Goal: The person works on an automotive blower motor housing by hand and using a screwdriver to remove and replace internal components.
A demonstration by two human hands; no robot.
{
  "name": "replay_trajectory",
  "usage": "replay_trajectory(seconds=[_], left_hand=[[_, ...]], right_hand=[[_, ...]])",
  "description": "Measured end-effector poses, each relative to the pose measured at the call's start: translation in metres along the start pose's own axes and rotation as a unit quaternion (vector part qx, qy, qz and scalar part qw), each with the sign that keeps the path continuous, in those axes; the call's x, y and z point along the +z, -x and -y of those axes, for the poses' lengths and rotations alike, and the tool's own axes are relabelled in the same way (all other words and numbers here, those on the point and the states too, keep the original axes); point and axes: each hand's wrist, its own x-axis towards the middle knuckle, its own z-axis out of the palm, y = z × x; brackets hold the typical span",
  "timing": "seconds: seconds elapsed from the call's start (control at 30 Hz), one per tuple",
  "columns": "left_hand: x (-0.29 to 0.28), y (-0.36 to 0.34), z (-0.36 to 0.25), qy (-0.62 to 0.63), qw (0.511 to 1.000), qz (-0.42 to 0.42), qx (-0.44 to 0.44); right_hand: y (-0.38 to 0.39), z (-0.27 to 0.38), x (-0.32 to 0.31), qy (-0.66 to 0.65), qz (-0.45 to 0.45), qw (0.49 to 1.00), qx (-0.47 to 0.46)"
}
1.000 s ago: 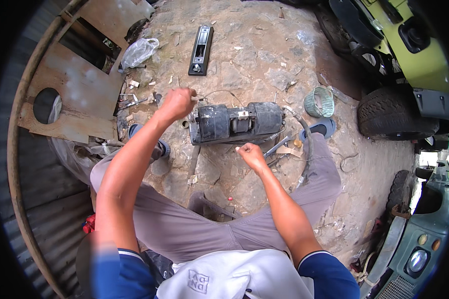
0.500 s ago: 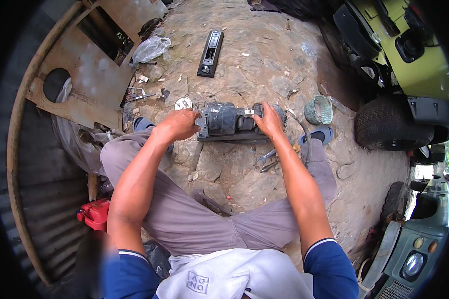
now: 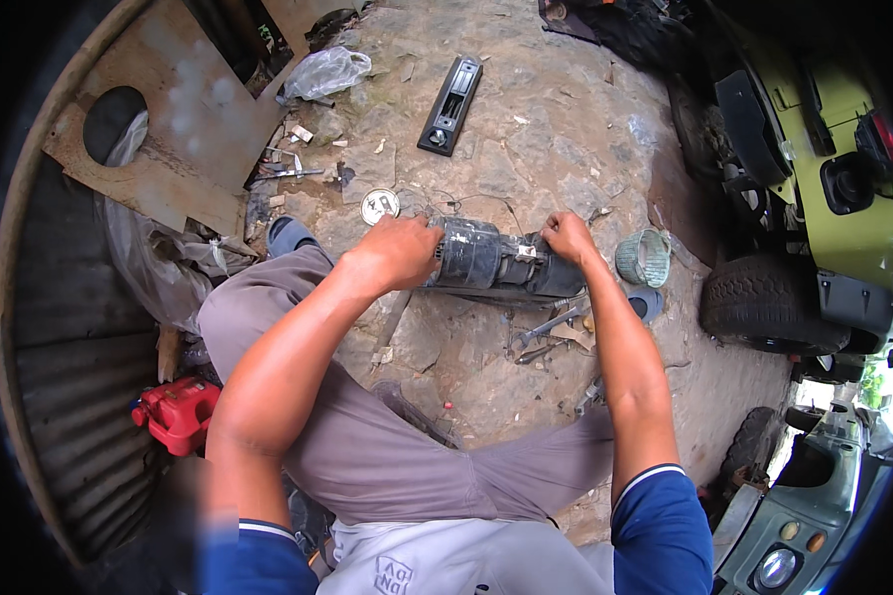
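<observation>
Seemingly to steady it, the left hand [image 3: 395,252] curls against the left end of a black twin-drum unit [image 3: 471,255] on the stone floor [image 3: 526,149]; the right hand [image 3: 569,238] bunches at its far edge, each grip's hold hidden.

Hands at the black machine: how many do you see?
2: the left hand at the left end of the black machine, the right hand by its right part. No hand seems hidden.
</observation>
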Motion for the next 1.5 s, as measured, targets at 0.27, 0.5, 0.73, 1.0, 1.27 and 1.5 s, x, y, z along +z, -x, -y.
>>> replay_trajectory(seconds=[0.27, 0.5, 0.73, 1.0, 1.27, 1.5], left_hand=[[0.002, 0.008, 0.003, 0.001, 0.999, 0.025, -0.021], [0.001, 0.004, 0.005, 0.015, 0.998, 0.054, -0.021], [0.007, 0.005, 0.015, 0.017, 0.997, 0.062, -0.035], [0.005, -0.002, 0.019, 0.020, 0.998, 0.051, -0.028], [0.002, -0.002, 0.025, 0.036, 0.998, 0.014, -0.041], [0.028, -0.028, 0.010, 0.038, 0.999, -0.023, -0.007]], right_hand=[[-0.020, 0.029, -0.055, -0.222, 0.262, 0.934, 0.098], [-0.065, 0.023, 0.013, 0.022, 0.188, 0.982, -0.008], [-0.101, 0.053, 0.001, -0.014, 0.234, 0.971, -0.035], [-0.070, 0.029, -0.013, -0.092, 0.129, 0.985, 0.064], [0.008, 0.083, -0.032, -0.001, -0.027, 0.999, -0.030], [0.083, 0.035, -0.013, -0.022, -0.050, 0.998, -0.044]])
